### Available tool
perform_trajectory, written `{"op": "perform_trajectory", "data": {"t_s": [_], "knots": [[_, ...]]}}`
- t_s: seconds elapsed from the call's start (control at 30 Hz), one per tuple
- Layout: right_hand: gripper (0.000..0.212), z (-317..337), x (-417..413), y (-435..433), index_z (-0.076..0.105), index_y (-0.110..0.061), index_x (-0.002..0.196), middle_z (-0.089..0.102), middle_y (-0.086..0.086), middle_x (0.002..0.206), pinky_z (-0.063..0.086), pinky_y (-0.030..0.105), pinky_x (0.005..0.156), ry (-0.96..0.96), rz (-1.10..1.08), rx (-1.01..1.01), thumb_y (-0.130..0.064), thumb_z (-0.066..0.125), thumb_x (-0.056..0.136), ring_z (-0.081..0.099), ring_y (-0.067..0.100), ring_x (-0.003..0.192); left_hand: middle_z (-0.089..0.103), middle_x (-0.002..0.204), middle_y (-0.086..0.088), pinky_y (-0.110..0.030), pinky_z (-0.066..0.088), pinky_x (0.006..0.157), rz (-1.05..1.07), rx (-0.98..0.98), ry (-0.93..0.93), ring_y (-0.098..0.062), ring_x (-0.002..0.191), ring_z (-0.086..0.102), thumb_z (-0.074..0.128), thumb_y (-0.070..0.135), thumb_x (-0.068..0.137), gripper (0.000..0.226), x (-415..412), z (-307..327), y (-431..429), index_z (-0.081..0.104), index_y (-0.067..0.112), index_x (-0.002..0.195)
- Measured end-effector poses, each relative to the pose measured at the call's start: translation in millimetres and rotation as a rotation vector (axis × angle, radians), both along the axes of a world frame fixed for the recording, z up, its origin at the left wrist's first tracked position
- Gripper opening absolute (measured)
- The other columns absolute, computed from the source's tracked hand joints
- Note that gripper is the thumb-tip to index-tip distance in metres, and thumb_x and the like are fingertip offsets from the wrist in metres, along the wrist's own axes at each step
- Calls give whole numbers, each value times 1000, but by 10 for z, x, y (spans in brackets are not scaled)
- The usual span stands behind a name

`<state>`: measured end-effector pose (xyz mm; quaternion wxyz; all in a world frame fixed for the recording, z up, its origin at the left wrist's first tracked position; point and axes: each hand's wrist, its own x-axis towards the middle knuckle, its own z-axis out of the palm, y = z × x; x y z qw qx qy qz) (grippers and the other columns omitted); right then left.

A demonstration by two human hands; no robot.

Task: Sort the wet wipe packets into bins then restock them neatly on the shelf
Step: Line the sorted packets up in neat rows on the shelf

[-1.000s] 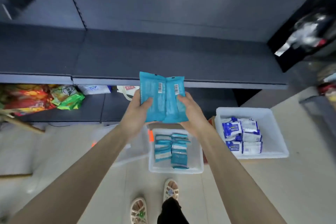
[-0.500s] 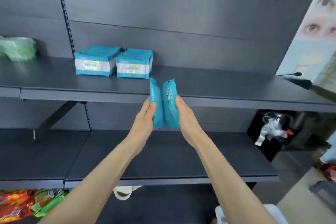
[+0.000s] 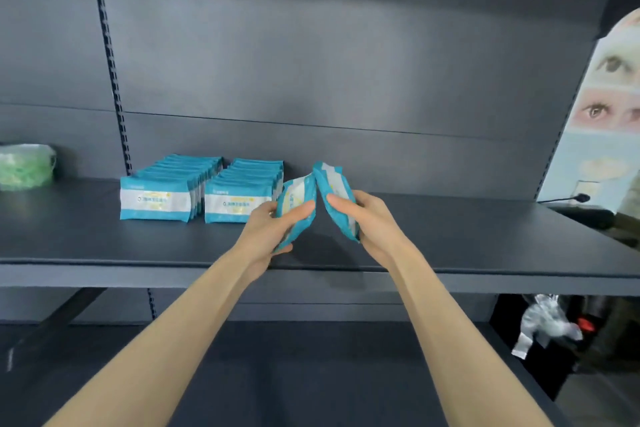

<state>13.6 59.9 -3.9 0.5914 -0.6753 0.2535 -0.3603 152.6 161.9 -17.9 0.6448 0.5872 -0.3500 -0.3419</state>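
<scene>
Two rows of teal and white wet wipe packets stand upright on the dark shelf (image 3: 450,236): the left row (image 3: 162,196) and the right row (image 3: 244,196). Just right of them, over the shelf, my left hand (image 3: 273,229) grips a small bunch of teal packets (image 3: 296,204). My right hand (image 3: 360,215) grips a second bunch (image 3: 334,191). The two bunches lean together at the top and spread apart below. How many packets each hand holds is hidden by the fingers.
A green bag (image 3: 26,165) lies at the shelf's far left. A lower dark shelf (image 3: 311,374) runs below my forearms. A poster with eyes (image 3: 609,107) stands at the right, and crumpled plastic (image 3: 543,322) sits low at the right. The shelf right of my hands is bare.
My view rose from the floor bins to the upper shelf. Both hands carried the packets up and forward over the shelf, beside the right row, and tilted the two bunches apart at the bottom.
</scene>
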Motion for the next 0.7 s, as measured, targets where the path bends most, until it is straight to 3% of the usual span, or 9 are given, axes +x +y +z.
{"op": "perform_trajectory", "data": {"t_s": [0.1,0.27,0.47,0.63,0.7], "knots": [[49,79,57,-158,53,-16,120,64,-5,108,49,23,77,42,-104,-29,-36,74,80,64,9,94,65,98,-2,-23,44,57,56,27,-200,-10,72,60,72,41,79,46,239,104,-217,49,16,110],[35,140,146,-429,47,-24,115,58,-11,98,45,16,62,196,-190,-104,-49,55,92,58,2,82,65,99,-8,-28,46,66,-77,84,-371,-18,78,61,64,21,89,29,554,420,-616,51,12,114],[27,254,229,-984,55,-9,118,65,6,110,49,23,66,340,-233,-137,-17,60,93,64,17,89,70,100,-11,-37,52,84,-174,151,-600,-25,89,68,62,-2,83,23,799,722,-1131,63,5,105],[19,253,351,-1451,61,-11,110,66,2,111,50,24,69,425,-182,-294,-15,62,92,65,15,91,66,88,-3,-27,50,75,-145,226,-832,-19,81,61,69,0,80,22,1037,835,-1659,66,9,100],[17,202,420,-1641,62,-13,108,66,0,115,52,29,74,455,-170,-355,-16,64,91,66,15,94,66,92,-3,-28,50,78,-167,233,-884,-18,85,60,67,2,84,21,1103,829,-1870,66,10,103]]}}
